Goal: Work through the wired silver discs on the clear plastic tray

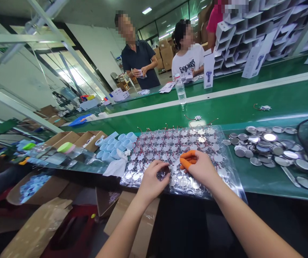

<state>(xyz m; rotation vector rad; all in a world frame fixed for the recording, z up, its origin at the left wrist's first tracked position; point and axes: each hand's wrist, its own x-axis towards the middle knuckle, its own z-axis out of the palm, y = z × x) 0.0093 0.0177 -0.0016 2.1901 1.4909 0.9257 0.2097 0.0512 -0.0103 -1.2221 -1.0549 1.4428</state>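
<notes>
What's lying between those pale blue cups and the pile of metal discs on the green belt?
The head view shows a clear plastic sheet covered with star-shaped metal pieces with red wires.

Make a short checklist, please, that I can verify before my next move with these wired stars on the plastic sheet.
1. Orange finger cots on right hand: ok, worn.
2. Left hand covered: not ok, it is bare.
3. Dark disc firmly held by left hand: cannot tell, partly hidden.
4. All wired stars on plastic sheet: not ok, two lie on the green belt beyond it.
5. Wire joints on stars: cannot tell, too small.
6. Metal discs within reach: ok, piled right of the sheet.
</notes>
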